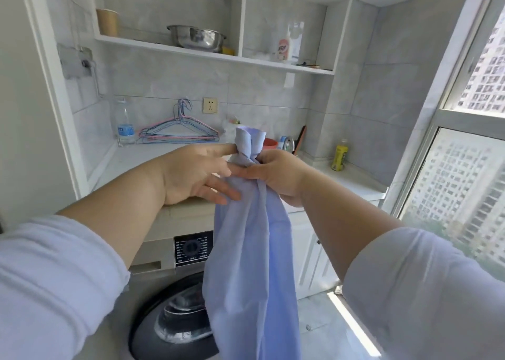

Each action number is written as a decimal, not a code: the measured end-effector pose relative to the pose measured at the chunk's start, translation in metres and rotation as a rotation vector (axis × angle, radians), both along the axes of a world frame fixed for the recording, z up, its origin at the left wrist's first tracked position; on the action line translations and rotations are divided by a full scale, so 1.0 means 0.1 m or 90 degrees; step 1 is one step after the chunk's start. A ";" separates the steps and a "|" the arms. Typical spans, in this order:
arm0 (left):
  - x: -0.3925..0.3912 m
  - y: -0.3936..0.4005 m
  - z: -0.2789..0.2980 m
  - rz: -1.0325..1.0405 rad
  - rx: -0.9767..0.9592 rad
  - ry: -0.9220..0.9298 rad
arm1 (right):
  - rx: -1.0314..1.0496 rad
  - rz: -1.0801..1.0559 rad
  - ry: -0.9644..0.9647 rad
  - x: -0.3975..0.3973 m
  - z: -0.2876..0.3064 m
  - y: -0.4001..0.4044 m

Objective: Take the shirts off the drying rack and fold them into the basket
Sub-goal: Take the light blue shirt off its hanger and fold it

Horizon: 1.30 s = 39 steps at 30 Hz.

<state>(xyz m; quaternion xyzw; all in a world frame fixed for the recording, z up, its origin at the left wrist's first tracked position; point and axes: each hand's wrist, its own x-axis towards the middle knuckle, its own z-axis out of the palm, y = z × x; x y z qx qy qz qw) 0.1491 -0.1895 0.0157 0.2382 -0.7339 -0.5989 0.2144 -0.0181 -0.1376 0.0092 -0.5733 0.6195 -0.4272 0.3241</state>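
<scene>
Hands: right hand point(276, 172) grips a light blue thin-cotton shirt point(246, 264) in a closed fist near its top, where the cloth is bunched into a narrow neck; left hand point(196, 174) is spread, fingers straight, its fingertips touching the cloth just beside the fist.

Item: shirt, held in the air in front of the person, above the washing machine. A short tuft stands above the fist; the rest hangs straight down in one long loose drape past the lower edge of view.

Handling, as a judgement: light, soft and limp, not fragile, not slippery. It will not hold a shape, so folding needs it spread out first. Best holds look to be the two shoulders or the collar, one per hand; which part is now in the fist cannot be told.

Pose: both forearms reach forward and inward, meeting at the bunch, with pale sleeves pushed up past the elbows.

Surroundings: front-loading washing machine point(175, 305) with a dark round door, directly below the shirt. Pale stone table point(142, 154) behind it, bearing a stack of pink and blue wire hangers point(177, 134), a clear water bottle point(125, 126) and a yellow bottle point(339, 154). White wall shelf point(164, 46) above, bearing a steel basin point(196, 38). Neither drying rack nor basket in view.
</scene>
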 end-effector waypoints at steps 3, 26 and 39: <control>0.01 -0.28 -0.09 0.240 -0.157 0.003 | -0.019 -0.002 -0.032 -0.03 0.02 -0.07; 0.03 -0.65 0.41 0.229 -0.185 0.155 | 0.022 0.040 -0.045 0.08 -0.84 -0.33; 0.90 -0.89 0.35 0.400 -0.268 -0.028 | 0.127 -0.042 0.249 -0.07 -0.72 -0.42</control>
